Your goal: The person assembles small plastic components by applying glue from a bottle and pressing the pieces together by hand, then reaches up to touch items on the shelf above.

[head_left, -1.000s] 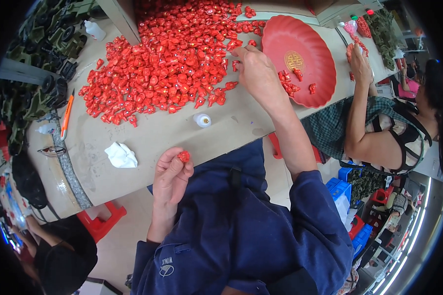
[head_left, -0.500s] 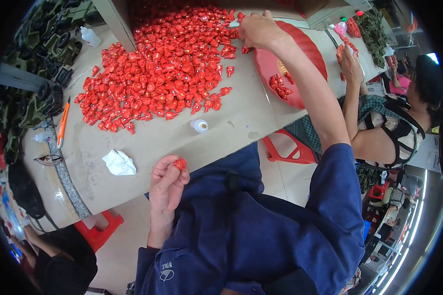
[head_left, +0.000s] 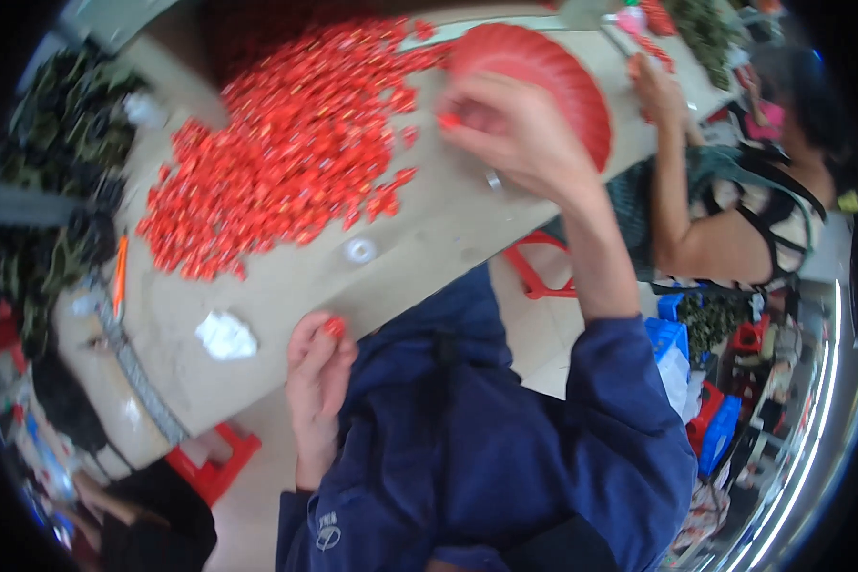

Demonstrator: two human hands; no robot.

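My left hand (head_left: 316,372) is at the table's near edge, its thumb and fingers closed on a small red plastic part (head_left: 335,326). Over the table, in front of the scalloped red tray (head_left: 596,100), my right hand (head_left: 515,124) pinches another small red piece (head_left: 448,120); motion blurs its shape. A large pile of similar red parts (head_left: 286,153) spreads to the left of that hand. Between the pile and my left hand stands a small white bottle (head_left: 359,250). My right hand and forearm hide much of the tray.
A crumpled white cloth (head_left: 226,336) and an orange utility knife (head_left: 120,276) lie on the left of the table (head_left: 286,286). Dark green toy parts (head_left: 76,143) crowd the far left. A co-worker's arm (head_left: 672,172) is at the right, and a red stool (head_left: 534,272) stands below.
My right hand has come back from the far side beside the tray, nearer to me, with a red piece in its fingers. My left hand keeps its part. The whole view has shifted and blurred.
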